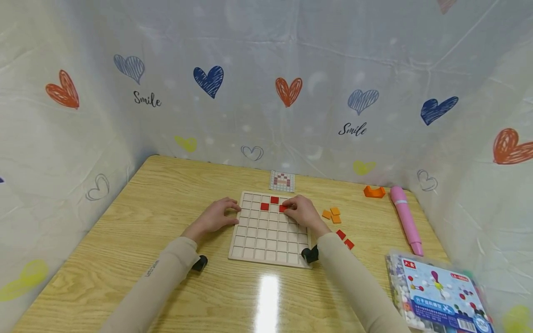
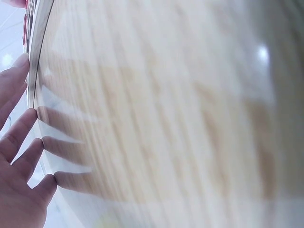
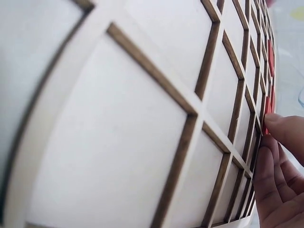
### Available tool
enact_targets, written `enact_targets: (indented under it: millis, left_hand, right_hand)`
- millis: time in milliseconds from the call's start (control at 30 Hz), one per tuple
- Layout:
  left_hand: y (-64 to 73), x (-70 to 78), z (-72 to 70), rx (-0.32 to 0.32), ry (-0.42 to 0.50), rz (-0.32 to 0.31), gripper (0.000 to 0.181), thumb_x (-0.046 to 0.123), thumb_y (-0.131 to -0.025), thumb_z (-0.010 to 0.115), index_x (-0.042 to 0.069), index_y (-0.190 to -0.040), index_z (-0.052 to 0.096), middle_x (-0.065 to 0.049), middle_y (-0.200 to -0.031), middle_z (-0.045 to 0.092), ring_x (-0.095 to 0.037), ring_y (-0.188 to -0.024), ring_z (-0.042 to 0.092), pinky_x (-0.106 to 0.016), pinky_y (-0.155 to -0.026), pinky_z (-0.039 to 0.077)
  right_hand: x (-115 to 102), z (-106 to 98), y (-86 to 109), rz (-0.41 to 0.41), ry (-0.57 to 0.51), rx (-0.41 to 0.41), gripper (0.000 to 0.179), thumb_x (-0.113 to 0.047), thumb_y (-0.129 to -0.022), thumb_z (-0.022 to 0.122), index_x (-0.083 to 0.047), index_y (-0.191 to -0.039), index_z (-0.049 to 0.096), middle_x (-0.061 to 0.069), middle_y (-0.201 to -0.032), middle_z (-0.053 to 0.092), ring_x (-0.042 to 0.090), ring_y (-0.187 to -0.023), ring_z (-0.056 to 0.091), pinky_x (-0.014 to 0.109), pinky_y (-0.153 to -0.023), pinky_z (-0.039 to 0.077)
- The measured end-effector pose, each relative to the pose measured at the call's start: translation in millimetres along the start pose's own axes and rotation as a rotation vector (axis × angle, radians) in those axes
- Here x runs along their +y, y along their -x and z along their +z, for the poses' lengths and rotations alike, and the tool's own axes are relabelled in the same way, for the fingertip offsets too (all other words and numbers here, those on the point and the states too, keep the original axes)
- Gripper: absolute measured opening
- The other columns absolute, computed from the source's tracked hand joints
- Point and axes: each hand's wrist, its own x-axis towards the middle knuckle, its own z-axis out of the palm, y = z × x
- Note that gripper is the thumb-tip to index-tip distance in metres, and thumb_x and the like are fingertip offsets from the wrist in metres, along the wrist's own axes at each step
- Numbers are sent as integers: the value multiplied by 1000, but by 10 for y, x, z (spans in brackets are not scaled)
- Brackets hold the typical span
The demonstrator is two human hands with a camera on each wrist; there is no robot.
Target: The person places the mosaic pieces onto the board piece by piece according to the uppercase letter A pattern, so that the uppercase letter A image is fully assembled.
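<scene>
A square wooden grid board (image 1: 249, 243) lies on the table. Near its far edge, red square tiles sit in cells: one in the top row (image 1: 275, 200) and another (image 1: 264, 206) lower to its left. My right hand (image 1: 303, 212) pinches a third red tile (image 1: 282, 208) between thumb and fingertips, at a cell right of those two. In the right wrist view the thumb presses on this red tile (image 3: 267, 118). My left hand (image 1: 214, 215) rests at the board's left edge, fingers spread, fingertips touching the table in the left wrist view.
Behind the board lies a small pattern card (image 1: 281, 181). To the right are several orange tiles (image 1: 335, 211) and loose red tiles (image 1: 349, 243). Farther right stand an orange holder (image 1: 374, 192), a pink pen-shaped object (image 1: 405, 219) and a plastic box (image 1: 441, 293) of molecular model pieces.
</scene>
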Motion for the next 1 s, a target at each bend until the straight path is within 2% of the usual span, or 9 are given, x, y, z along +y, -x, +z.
enact_targets:
  millis: [333,500,733,1000]
  left_hand:
    - [-2,-3,0,4,7,16,33,16,-89,73,5,-120,67,-19,-142,49,-41,-136,37,-54,-113,30]
    - [2,1,-2,7,5,19,32,16,-89,73,5,-119,68,-19,-140,50,-41,-135,39,-53,-114,29]
    - [10,26,-5,8,16,15,32,15,-89,73,4,-119,67,-19,-141,50,-41,-135,38,-54,-114,29]
    - [-2,19,-5,4,8,6,33,16,-89,73,5,-119,68,-19,-142,49,-41,-137,37,-54,-114,27]
  right_hand:
    - [-14,0,5,34,-16,9,27,-13,-92,68,-7,-118,71,11,-112,64,27,-99,59,41,-88,52]
    - [31,-19,109,104,-153,59,31,-18,-94,67,-9,-124,68,9,-116,62,26,-104,60,41,-88,53]
    - [127,-154,441,167,-319,184,36,-22,-96,64,-8,-129,63,9,-121,61,25,-108,59,42,-92,52]
    - [257,-293,957,218,-276,290,37,-25,-95,65,-6,-127,64,11,-118,67,24,-108,63,40,-95,52]
